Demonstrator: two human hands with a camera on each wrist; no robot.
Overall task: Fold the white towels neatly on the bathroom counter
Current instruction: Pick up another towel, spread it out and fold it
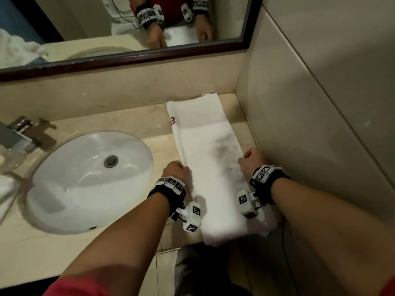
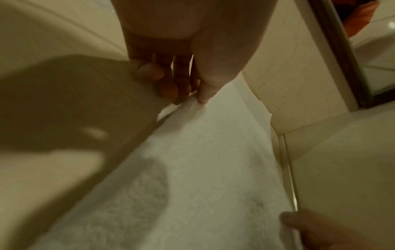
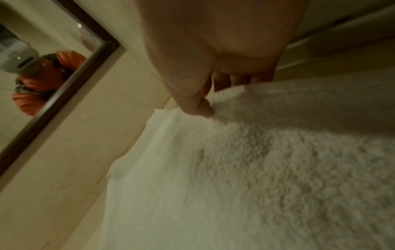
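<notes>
A white towel (image 1: 208,150) lies as a long narrow strip on the beige counter (image 1: 132,120), running from the back wall to the front edge, with a small red mark near its far left edge. My left hand (image 1: 176,168) pinches the strip's left edge at mid-length; the left wrist view shows thumb and fingers (image 2: 186,91) closed on the towel (image 2: 192,169). My right hand (image 1: 252,160) grips the right edge opposite. In the right wrist view its thumb (image 3: 198,104) presses on the terry towel (image 3: 256,169) with fingers curled under the edge.
A white oval sink (image 1: 89,180) with a metal drain sits left of the towel, a chrome tap (image 1: 19,133) behind it. The tiled side wall (image 1: 310,124) stands close on the right. A dark-framed mirror (image 1: 128,58) runs along the back.
</notes>
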